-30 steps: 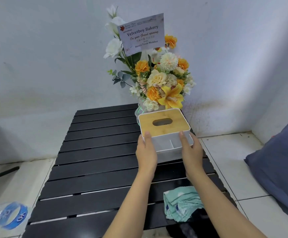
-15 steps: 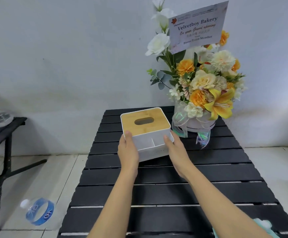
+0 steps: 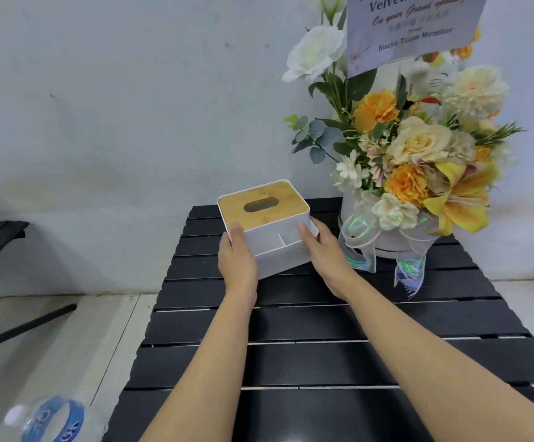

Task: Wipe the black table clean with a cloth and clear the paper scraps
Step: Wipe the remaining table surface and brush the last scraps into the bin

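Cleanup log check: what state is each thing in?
tissue box: lid on, tilted, held by both hands.
left hand: grips the box's left side.
right hand: grips its right side.
flower arrangement: upright on the black table.
water bottle: lying on the floor.

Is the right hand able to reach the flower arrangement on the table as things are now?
Probably yes: the flower arrangement stands just beside the right hand, with only bare black table between them. But that hand grips the tissue box with the left hand, so it must let go first.
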